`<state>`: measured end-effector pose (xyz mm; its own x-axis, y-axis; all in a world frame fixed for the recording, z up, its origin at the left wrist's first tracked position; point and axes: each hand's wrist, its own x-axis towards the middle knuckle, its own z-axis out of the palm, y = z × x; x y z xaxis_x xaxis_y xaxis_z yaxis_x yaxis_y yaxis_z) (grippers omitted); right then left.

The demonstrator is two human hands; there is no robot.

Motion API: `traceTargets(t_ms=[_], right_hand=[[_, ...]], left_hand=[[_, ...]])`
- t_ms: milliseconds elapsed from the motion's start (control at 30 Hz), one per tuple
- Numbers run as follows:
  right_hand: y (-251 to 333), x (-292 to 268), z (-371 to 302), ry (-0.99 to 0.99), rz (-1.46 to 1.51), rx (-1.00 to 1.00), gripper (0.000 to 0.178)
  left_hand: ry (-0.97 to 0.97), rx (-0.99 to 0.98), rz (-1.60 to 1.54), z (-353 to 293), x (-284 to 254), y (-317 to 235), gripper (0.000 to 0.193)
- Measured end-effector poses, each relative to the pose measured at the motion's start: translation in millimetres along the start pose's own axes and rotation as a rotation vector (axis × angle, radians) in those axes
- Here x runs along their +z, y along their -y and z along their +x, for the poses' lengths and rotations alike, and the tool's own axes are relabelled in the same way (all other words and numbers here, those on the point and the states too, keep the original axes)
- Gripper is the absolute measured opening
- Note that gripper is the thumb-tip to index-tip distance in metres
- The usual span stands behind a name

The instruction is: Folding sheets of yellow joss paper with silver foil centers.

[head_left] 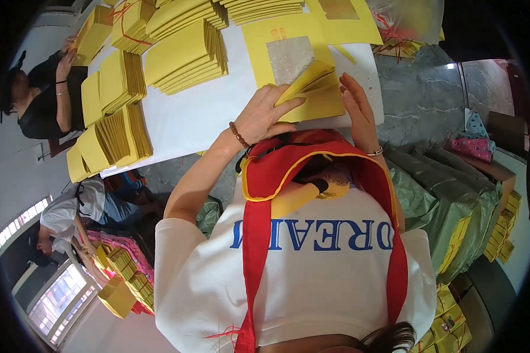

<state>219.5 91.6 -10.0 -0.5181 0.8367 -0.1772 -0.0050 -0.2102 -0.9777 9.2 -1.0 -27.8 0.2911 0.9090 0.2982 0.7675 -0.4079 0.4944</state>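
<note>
Upper centre, I see folded yellow paper (321, 105), plain, upper layers lifted; left hand (266, 115) pinching its left side, right hand (360, 112) alongside, fingers extended.

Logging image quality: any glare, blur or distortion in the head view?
Head view: black fisheye border, surroundings stretched near it; head view: bright, white-framed glass window at lower left partly washed out; head view: bare left hand reasonably sharp, no obvious blur.

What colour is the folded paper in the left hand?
Yellow. The folded paper in the left hand shows best in the head view.
</note>
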Motion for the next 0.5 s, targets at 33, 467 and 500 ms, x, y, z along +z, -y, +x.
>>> traceTargets(t_ms=[33,467,500], right_hand=[[2.0,1.5,0.2,-0.019,0.028,0.008,0.044],[4.9,0.2,2.2,-0.076,0.07,0.036,0.041],[1.2,-1.7,2.9,-0.068,0.026,0.031,0.041]], left_hand=[[0.01,-0.018,-0.009,-0.6,0.1,0.2,0.053],[0.032,-0.075,-0.166,-0.2,-9.3,2.8,0.047],[0.034,-0.072,-0.167,1.0,-10.2,2.7,0.047]])
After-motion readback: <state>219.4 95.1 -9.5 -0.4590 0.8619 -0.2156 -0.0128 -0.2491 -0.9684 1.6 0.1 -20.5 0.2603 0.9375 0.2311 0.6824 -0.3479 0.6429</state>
